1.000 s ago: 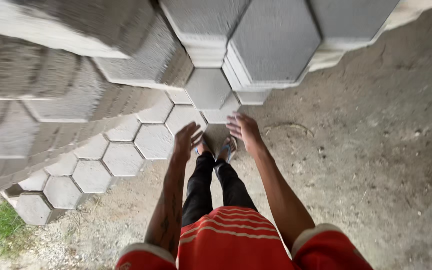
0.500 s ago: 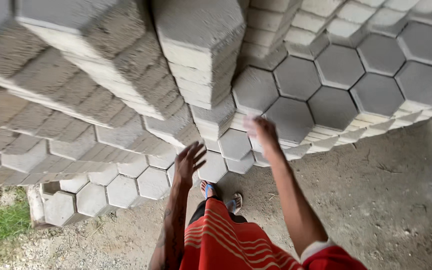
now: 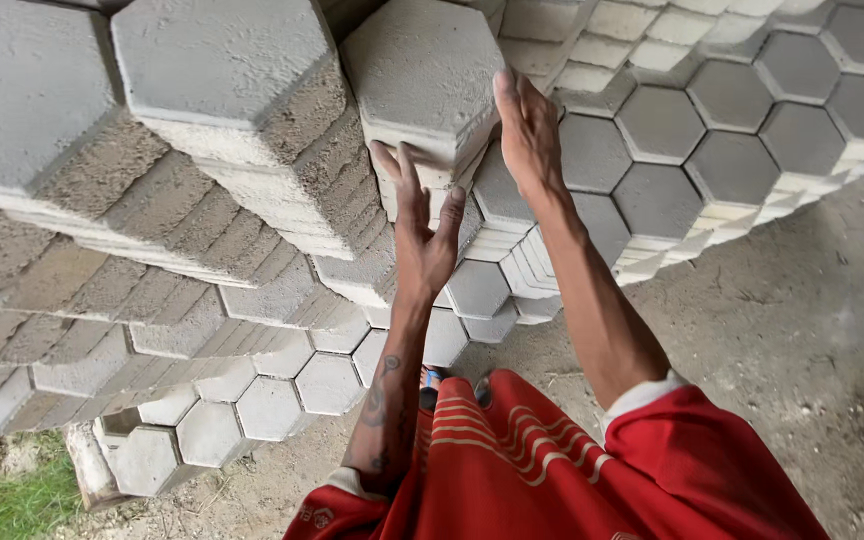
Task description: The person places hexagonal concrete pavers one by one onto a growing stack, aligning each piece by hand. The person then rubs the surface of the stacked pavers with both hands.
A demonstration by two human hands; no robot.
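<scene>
The hexagonal paving block (image 3: pixel 422 75) sits on top of a tall column of like grey blocks, and every place below is told from it. The left hand (image 3: pixel 420 225) presses against the near side of the column just under the block, fingers spread and pointing up, the fingertips touching the block's lower edge. The right hand (image 3: pixel 529 135) lies flat along the block's right side, palm in, fingertips reaching its top corner. Neither grip is closed: both hands are open wide and bear on the block from two sides without lifting it, as far as the view shows.

To the left of the block stand more stacks (image 3: pixel 222 110), leaning close, with rough sandy sides. To its right and behind, lower stacks (image 3: pixel 732 120) form a stepped honeycomb field. Below it lie the dirt ground (image 3: pixel 782 330) and, far down to the left, a patch of grass (image 3: pixel 7 495).

To handle it well, in my judgement, both palms should clamp opposite flat faces squarely, thumbs kept off the joint with the block beneath, and the block should be drawn straight toward the body so the neighbouring stacks are not nudged
</scene>
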